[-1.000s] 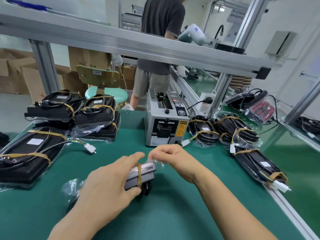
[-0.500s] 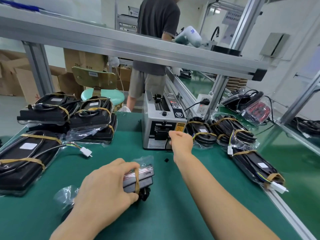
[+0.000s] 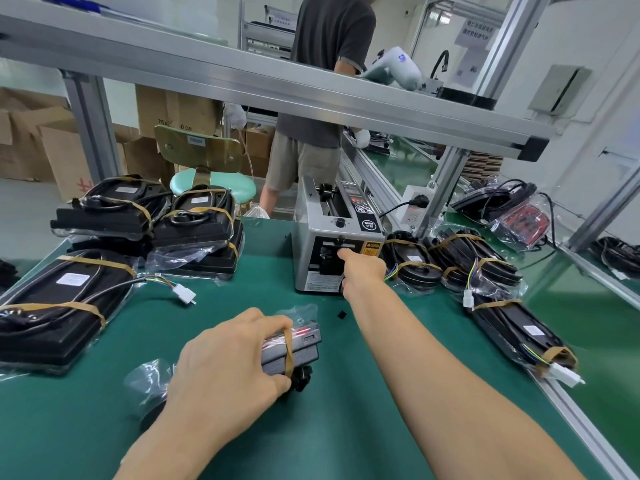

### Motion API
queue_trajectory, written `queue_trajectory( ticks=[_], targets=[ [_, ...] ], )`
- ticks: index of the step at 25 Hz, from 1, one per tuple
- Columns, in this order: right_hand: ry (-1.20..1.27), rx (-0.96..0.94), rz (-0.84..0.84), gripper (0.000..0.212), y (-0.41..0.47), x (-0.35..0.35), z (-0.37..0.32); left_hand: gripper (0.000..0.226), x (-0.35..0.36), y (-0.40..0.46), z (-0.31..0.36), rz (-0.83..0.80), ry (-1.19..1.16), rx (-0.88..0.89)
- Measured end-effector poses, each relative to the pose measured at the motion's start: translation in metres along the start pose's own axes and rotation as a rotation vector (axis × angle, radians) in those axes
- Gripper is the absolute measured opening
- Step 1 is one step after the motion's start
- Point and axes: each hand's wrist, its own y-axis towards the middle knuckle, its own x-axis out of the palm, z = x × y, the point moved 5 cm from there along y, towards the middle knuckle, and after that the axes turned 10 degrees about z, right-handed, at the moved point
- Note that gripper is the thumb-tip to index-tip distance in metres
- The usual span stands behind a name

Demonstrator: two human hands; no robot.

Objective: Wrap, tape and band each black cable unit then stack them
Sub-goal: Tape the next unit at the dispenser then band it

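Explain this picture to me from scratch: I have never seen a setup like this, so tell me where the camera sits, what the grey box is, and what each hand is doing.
There is one view, from a camera worn on a person's head, looking down at a green bench. The left hand grips a bagged cable unit with a tan rubber band round it. The right hand reaches to the mouth of the grey box, a tape dispenser; whether its fingers hold tape is not visible. Finished banded units are stacked at left and lie at right. Another person stands beyond the bench.
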Motion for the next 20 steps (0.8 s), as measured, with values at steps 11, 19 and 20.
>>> queue_trajectory(
  ticks=[11,19,20],
  targets=[
    [-0.106,-0.274,-0.634,0.024,-0.119,-0.084,0.022,0.046,0.003,0.004,0.003,0.106,0.082,-0.094],
    [-0.286,-0.428,-0.669,0.025,-0.128,-0.076,0.013,0.048,-0.005,-0.001,0.012,0.160,-0.023,0.037],
    [-0.305,-0.440,-0.668,0.026,-0.127,-0.075,0.013,0.049,-0.006,-0.001,0.012,0.168,-0.031,0.023]
  ],
)
